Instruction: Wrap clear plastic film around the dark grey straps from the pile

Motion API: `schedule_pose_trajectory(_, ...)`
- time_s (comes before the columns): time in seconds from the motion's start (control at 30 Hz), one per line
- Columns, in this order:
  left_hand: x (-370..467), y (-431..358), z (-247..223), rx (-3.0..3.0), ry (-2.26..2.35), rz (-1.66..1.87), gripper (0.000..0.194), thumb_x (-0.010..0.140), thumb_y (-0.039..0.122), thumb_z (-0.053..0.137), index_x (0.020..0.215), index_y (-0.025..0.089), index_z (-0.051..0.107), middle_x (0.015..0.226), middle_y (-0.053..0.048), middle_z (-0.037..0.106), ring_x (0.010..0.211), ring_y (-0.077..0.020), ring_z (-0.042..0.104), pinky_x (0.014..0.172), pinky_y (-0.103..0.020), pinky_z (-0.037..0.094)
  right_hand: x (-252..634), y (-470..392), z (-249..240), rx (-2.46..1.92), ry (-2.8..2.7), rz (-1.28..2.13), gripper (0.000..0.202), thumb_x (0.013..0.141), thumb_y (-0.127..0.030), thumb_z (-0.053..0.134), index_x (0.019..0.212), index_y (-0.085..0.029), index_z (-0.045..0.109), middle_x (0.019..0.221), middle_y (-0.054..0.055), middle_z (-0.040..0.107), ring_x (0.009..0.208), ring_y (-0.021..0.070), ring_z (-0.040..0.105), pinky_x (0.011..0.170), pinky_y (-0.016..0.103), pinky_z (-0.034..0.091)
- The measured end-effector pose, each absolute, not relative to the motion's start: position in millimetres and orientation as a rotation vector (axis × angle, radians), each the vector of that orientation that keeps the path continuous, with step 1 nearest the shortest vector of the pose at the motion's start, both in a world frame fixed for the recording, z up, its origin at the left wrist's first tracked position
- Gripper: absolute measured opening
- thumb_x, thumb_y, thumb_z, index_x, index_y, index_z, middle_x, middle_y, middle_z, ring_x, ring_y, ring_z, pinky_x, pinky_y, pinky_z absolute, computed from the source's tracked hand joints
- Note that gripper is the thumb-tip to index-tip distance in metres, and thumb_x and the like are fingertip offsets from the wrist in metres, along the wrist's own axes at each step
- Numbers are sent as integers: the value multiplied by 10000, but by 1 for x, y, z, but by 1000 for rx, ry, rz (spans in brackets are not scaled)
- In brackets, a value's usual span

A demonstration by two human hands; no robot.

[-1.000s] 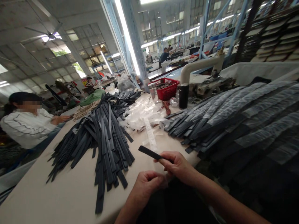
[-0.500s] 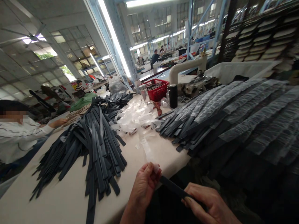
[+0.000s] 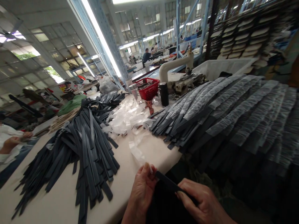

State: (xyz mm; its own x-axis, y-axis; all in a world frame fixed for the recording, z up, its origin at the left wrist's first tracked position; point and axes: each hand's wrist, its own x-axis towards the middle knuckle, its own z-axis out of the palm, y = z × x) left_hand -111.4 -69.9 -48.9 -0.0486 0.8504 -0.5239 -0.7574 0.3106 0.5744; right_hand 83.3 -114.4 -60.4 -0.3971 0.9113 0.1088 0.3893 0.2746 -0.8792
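Both hands work low at the near edge of the desk (image 3: 140, 149). Right hand (image 3: 203, 202) is closed around the near end of a dark strap (image 3: 167, 183); left hand (image 3: 142, 186) pinches its far tip, fingers (image 3: 147, 170) shut on it together with the end of a clear plastic sleeve (image 3: 137, 152) that trails up onto the desk.

Handling, my read:
- Strap looks light, flat, narrow, semi-stiff: it spans hand to hand without drooping. Best held by the ends or the flat faces, as it is.
- Sleeve is thin film, limp, likely slippery and easy to crumple or tear. Take it at the mouth, not mid-length.

Room:
- Strap sits just off the desk edge, over the lap, so nothing supports it from below.
- Left: loose pile of bare straps (image 3: 86, 146), near, ends fanned toward the edge and easy to snag.
- Right: stack of sleeved straps (image 3: 224, 115) overhanging the desk edge, close.
- Between them a bare strip of desk, with a heap of empty sleeves (image 3: 126, 116) behind it.
- Red basket (image 3: 149, 88), a black bottle (image 3: 164, 94) and a sewing machine (image 3: 182, 71) stand well back.
- Another person's hand (image 3: 14, 141) at far left, well apart.
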Motion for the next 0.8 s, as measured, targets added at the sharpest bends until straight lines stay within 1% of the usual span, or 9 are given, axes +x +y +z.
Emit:
schedule_pose_trajectory(0.1,-109,-70,-49,73,984,1312,217,691,210,850,720,128,651,715,-38,711,656,-147,672,658,-267,586,80,-112,-60,-1182,-1900,1019,335,1006,-337,396,798,-179,605,738,15,580,673,136,570,634,253,410)
schedule_pose_trajectory(0.17,-108,-70,-50,77,990,1309,213,700,224,844,735,117,663,717,-44,713,644,-147,668,640,-263,584,78,-110,-59,-1201,-1899,984,341,1002,-337,399,784,-178,607,726,17,574,656,137,564,618,255,407)
schedule_pose_trajectory(0.3,-108,-69,-51,99,983,1311,277,652,278,879,759,100,695,721,-48,719,672,-150,674,667,-254,583,76,-108,-58,-1215,-1902,926,356,1000,-334,387,770,-175,608,707,20,569,642,140,556,609,256,409)
schedule_pose_trajectory(0.47,-106,-68,-50,145,989,1308,338,562,314,926,736,122,709,733,-33,726,693,-146,669,668,-241,567,75,-108,-63,-1257,-1938,895,342,994,-322,382,781,-177,607,723,24,585,657,143,568,618,258,402)
schedule_pose_trajectory(0.6,-101,-77,-52,193,1022,1300,368,536,357,933,731,130,718,740,-44,736,704,-148,665,665,-234,553,67,-107,-66,-1297,-1904,1018,338,971,-344,408,739,-175,586,724,24,597,660,148,570,619,263,388)
schedule_pose_trajectory(0.73,-94,-93,-56,274,989,1252,344,601,360,902,773,108,743,720,-55,729,671,-129,650,656,-208,532,53,-99,-58,-1197,-1808,1183,366,957,-384,401,720,-167,575,710,23,590,660,154,552,619,260,386)
schedule_pose_trajectory(0.8,-97,-96,-56,274,993,1248,346,606,369,898,773,103,753,691,-60,727,636,-124,645,629,-198,524,52,-97,-55,-1094,-1801,1301,361,945,-395,407,750,-159,599,712,22,591,654,153,545,614,251,394)
